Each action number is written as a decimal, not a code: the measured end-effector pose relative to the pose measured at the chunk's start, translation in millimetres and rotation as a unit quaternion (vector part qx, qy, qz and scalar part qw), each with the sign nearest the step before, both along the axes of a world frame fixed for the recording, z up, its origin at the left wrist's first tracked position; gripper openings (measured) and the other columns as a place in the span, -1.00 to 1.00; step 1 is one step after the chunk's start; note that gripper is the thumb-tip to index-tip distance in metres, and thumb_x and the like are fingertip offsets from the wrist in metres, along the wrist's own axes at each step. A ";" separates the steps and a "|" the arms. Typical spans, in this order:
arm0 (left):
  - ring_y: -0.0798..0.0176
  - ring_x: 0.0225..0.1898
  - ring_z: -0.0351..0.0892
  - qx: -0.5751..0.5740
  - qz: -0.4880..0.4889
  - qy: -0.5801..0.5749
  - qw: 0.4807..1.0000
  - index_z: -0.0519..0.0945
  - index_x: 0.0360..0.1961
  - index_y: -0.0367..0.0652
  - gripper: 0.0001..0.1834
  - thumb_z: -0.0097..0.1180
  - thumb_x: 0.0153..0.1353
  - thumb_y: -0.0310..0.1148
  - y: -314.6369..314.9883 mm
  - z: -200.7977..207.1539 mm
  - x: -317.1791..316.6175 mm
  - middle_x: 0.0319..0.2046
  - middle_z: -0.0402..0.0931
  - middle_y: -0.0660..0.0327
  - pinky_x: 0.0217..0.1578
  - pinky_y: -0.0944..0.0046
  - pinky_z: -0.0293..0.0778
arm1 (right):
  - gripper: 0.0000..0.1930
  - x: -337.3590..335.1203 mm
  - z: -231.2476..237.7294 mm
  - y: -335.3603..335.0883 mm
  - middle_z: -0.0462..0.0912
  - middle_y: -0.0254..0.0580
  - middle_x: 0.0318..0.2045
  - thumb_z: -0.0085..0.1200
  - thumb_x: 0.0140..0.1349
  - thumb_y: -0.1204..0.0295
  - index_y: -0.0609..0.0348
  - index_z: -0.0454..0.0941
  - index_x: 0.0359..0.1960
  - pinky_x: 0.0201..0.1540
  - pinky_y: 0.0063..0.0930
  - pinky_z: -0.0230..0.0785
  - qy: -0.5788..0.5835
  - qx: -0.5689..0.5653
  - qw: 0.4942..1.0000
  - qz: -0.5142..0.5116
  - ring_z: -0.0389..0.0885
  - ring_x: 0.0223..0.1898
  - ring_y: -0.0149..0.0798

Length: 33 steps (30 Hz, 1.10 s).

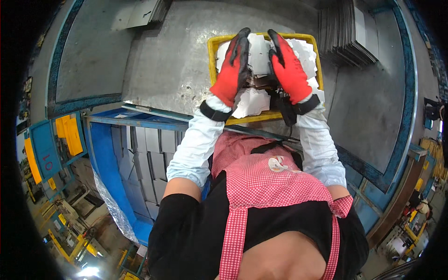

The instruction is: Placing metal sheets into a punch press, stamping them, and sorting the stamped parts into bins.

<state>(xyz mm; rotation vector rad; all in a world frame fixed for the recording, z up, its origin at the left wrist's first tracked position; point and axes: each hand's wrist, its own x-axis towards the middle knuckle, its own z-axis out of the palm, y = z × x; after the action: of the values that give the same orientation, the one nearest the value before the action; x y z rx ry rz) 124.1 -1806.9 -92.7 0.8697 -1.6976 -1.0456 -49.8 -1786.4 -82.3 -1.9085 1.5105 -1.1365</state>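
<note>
A yellow plastic crate [212, 58] holds thin flat grey metal plates with notched edges. Both my hands are inside it, in red gloves with black palms and fingers. My left hand [233, 70] is at the left side of a stack of plates [259, 55], its fingers stretched forward. On the stack's other side is my right hand [287, 67], fingers likewise extended and thumb side inward. Each hand stands close along the stack's edge; whether they press on it I cannot tell. Loose plates [252, 102] lie nearer to me in the crate.
The crate rests on a grey metal table [172, 60] with blue frame edges. Stacked metal sheets [347, 35] stand at the far right, more sheets [142, 13] at the far left. A blue bin [105, 154] of grey plates is below the table's front edge, left of me.
</note>
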 end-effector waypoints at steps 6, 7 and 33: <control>0.08 0.13 0.29 -0.182 0.114 -0.091 0.972 0.19 0.19 -0.29 -0.50 -0.21 0.34 -0.20 21.1 19.9 31.4 0.13 0.25 -0.03 0.14 0.21 0.21 | -0.52 -14.7 22.0 34.6 0.35 0.01 0.12 -0.11 0.18 0.51 0.20 0.23 0.19 0.21 -0.37 0.08 -0.041 0.024 0.996 -0.069 0.28 0.18 -0.08; 0.13 0.13 0.29 0.180 0.034 0.219 0.958 0.20 0.19 -0.29 -0.54 -0.24 0.35 -0.25 29.0 31.7 31.0 0.14 0.25 0.01 0.13 0.24 0.20 | -0.52 -19.2 24.3 44.7 0.34 0.00 0.14 -0.11 0.17 0.54 0.24 0.23 0.18 0.22 -0.38 0.06 -0.087 0.039 0.993 -0.071 0.27 0.20 -0.11; -0.02 0.26 0.07 0.063 0.480 -0.264 0.834 0.26 0.21 -0.07 -0.50 -0.05 0.24 -0.27 271.7 -68.9 14.5 0.22 0.15 0.04 0.25 0.06 -0.06 | -0.48 -106.4 22.1 194.6 0.24 0.02 0.20 -0.22 0.17 0.63 0.33 0.11 0.23 0.27 -0.35 -0.07 -0.047 0.024 0.998 0.035 0.16 0.26 -0.14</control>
<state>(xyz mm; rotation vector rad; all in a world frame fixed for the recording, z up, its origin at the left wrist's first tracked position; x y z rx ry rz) 138.7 -1535.2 -161.6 1.9573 -1.2792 -0.2099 -156.1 -1591.8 -60.2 -1.8356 1.3977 -1.1336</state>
